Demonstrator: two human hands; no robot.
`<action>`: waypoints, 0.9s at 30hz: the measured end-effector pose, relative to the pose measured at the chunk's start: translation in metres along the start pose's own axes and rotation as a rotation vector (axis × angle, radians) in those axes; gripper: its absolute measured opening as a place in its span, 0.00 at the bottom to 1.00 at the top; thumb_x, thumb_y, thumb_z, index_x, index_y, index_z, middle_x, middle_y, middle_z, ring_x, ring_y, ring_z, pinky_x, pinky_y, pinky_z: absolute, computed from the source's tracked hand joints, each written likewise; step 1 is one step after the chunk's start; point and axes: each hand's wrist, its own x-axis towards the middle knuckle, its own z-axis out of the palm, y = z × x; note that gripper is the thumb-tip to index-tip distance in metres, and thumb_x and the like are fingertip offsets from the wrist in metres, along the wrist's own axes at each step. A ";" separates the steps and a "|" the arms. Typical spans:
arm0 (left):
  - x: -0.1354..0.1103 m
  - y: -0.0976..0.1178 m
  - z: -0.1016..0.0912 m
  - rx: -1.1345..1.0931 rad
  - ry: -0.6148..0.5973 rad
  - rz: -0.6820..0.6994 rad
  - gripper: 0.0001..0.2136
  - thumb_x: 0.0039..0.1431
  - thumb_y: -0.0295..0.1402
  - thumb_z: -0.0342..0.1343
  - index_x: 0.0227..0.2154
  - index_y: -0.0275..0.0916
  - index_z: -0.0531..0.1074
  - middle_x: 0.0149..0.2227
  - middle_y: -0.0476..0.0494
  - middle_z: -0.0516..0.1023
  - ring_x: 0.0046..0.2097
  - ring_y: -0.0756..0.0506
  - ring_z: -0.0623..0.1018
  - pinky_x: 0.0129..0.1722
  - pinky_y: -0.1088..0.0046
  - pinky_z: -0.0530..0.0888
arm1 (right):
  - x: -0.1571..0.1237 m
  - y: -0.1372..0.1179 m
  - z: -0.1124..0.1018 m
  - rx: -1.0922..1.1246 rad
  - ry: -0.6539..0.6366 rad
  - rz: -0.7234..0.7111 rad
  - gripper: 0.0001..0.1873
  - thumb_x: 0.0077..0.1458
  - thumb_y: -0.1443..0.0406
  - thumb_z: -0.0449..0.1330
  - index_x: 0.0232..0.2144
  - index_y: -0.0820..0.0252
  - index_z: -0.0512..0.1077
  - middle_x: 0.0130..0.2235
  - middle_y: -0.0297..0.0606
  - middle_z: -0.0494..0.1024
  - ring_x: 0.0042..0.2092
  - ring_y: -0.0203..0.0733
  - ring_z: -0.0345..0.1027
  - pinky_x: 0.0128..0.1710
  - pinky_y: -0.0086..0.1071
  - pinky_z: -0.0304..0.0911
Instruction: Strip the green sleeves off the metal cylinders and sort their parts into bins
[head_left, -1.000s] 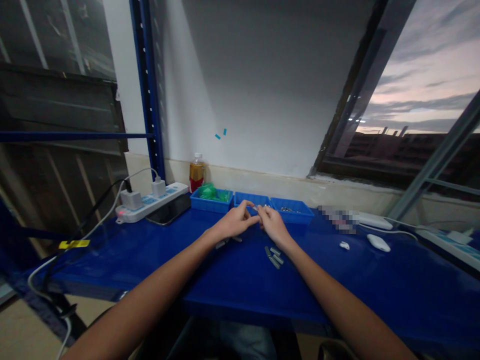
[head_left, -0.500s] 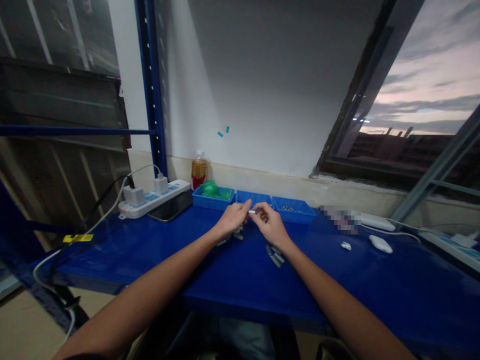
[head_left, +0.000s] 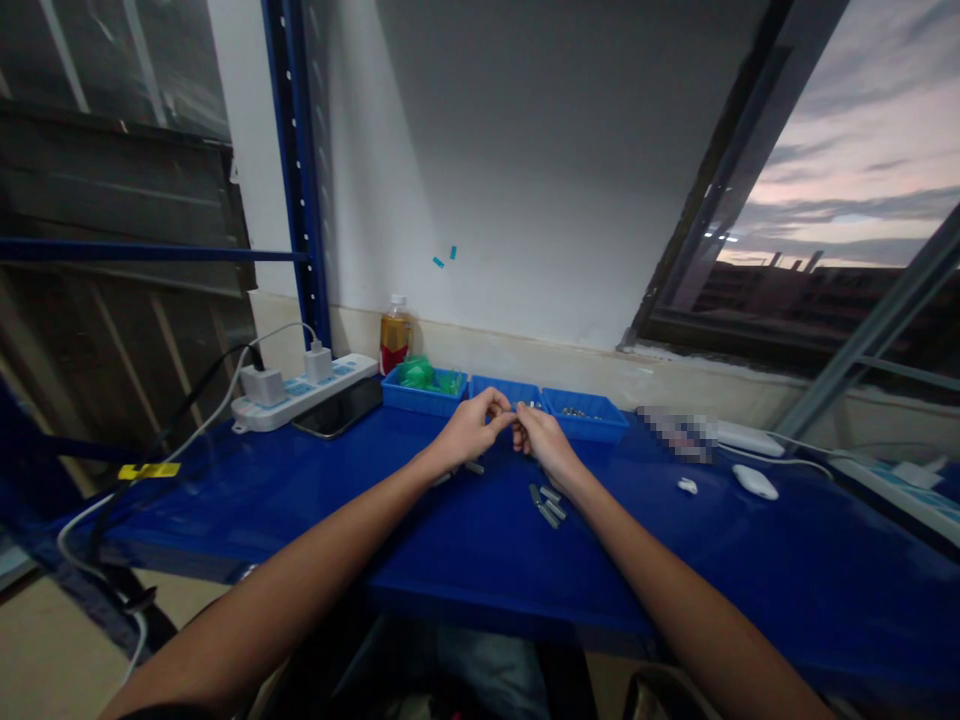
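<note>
My left hand [head_left: 470, 430] and my right hand [head_left: 544, 445] meet fingertip to fingertip above the blue table [head_left: 420, 540], just in front of the blue trays. Both pinch one small metal piece [head_left: 514, 409] between them. On the table under my right wrist lie several small grey metal pieces [head_left: 546, 505]. A few more pieces [head_left: 463, 470] lie under my left hand.
Three blue trays [head_left: 502, 400] stand at the back, the left one with green bits [head_left: 420, 375]. A bottle [head_left: 394, 335], a power strip [head_left: 300, 385] with plugs and a phone [head_left: 337, 410] sit at the back left. White earbuds [head_left: 686, 486] and a mouse-like item [head_left: 754, 481] lie right.
Both hands stayed together at the trays' front, working the small piece; the fingertips shifted slightly up and closer. The view moved a little.
</note>
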 end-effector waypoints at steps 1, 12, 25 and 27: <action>0.001 0.000 -0.001 0.011 -0.002 0.008 0.07 0.57 0.35 0.51 0.34 0.36 0.66 0.32 0.46 0.74 0.34 0.48 0.74 0.34 0.74 0.68 | -0.001 -0.002 0.000 -0.016 0.002 -0.013 0.28 0.48 0.40 0.50 0.22 0.59 0.62 0.18 0.29 0.64 0.19 0.30 0.57 0.18 0.25 0.51; 0.004 -0.021 -0.045 0.619 -0.419 -0.091 0.15 0.55 0.42 0.52 0.41 0.39 0.71 0.42 0.41 0.77 0.43 0.43 0.75 0.42 0.72 0.69 | 0.018 0.008 -0.042 -0.199 0.307 -0.189 0.19 0.49 0.50 0.54 0.31 0.60 0.65 0.21 0.29 0.65 0.22 0.34 0.59 0.23 0.29 0.57; -0.002 -0.016 -0.035 0.768 -0.531 -0.138 0.16 0.54 0.46 0.51 0.40 0.43 0.73 0.43 0.42 0.75 0.44 0.42 0.75 0.40 0.72 0.70 | 0.027 0.032 -0.062 -0.631 0.421 -0.195 0.14 0.51 0.56 0.52 0.30 0.60 0.70 0.18 0.31 0.67 0.23 0.38 0.61 0.26 0.30 0.52; -0.002 -0.018 -0.035 0.757 -0.514 -0.138 0.15 0.55 0.45 0.51 0.38 0.43 0.73 0.43 0.42 0.75 0.44 0.42 0.75 0.39 0.72 0.70 | 0.028 0.033 -0.061 -0.638 0.411 -0.197 0.15 0.51 0.55 0.52 0.30 0.60 0.71 0.18 0.31 0.67 0.22 0.38 0.61 0.25 0.29 0.51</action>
